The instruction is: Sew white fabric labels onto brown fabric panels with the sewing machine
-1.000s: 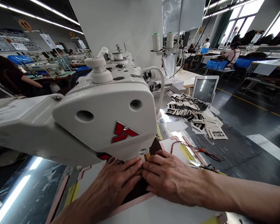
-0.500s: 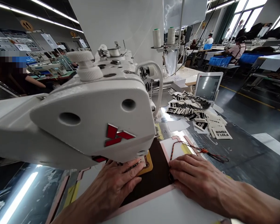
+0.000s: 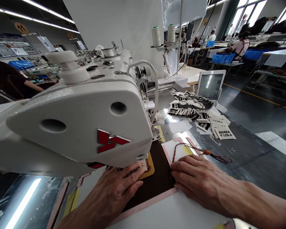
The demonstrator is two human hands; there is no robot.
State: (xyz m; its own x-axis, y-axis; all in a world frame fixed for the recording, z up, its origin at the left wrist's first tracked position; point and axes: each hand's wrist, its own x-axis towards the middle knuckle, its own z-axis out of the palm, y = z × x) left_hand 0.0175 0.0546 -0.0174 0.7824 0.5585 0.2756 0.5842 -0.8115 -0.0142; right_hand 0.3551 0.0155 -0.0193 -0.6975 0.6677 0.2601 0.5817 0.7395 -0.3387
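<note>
A big white sewing machine fills the space above and behind the left hand. It has a red mark on its side. Under both hands lies a shiny dark tabletop.

On the tabletop, below the hands, is a flat white board with a pink edge. A dark brown piece of cloth lies in the board's opening, between the two hands.

The left hand lies flat on the brown cloth, fingers spread and pressing down, with the fingertips right under the machine's head. A small yellow plate sits just past those fingertips. The right hand also lies flat with fingers out, pressing on the right edge of the brown cloth where it meets the pink edge. Neither hand is pinching anything.

Just past the right hand runs a thin red and black cord. Farther away from the right hand is a pile of black and white labels. Behind that pile stands a small screen. Two white thread cones stand high up, far behind the hands.
</note>
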